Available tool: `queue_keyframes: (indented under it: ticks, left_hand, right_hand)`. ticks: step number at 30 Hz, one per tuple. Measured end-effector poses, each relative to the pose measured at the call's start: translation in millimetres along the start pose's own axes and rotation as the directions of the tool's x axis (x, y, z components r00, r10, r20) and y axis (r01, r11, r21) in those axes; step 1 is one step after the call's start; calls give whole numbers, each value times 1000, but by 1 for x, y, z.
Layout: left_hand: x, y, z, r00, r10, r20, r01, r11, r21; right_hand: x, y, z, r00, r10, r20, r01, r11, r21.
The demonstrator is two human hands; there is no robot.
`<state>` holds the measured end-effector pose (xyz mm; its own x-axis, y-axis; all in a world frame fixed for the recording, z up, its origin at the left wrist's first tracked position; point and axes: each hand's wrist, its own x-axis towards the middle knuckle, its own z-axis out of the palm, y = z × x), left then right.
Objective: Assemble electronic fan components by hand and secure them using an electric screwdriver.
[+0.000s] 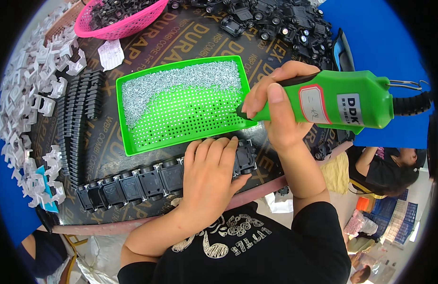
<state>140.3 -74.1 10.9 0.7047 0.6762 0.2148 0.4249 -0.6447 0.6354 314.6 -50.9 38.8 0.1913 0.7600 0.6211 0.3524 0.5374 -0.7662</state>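
Observation:
My right hand is wrapped round a green electric screwdriver, its black nose pointing left over the right edge of a green perforated tray. Small silver screws lie heaped along the tray's far and left sides. Below the tray, a row of black toy car chassis runs side by side along the table's near edge. My left hand lies across the right part of this row, fingers over the far side and thumb at the near side, hiding the pieces beneath. The screwdriver's tip is hard to make out.
Grey-white plastic parts pile up at the left, beside stacked black strips. A pink basket of black parts stands at the far left. More black chassis heap up at the far right. The screwdriver's black cable runs off right.

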Motion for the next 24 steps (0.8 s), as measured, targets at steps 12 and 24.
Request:
queue_keyframes:
  ticks: [12,24]
  left_hand:
    - [-1,-1,-1,1000,5,13,-5,1000,-15]
    - [-1,-1,1,1000,-4,-25,4,1000,-9]
  right_hand:
    - [-1,-1,2,999,24,-22,-23,1000,9]
    - [-17,-93,-16,998,64,25,-68,972,227]
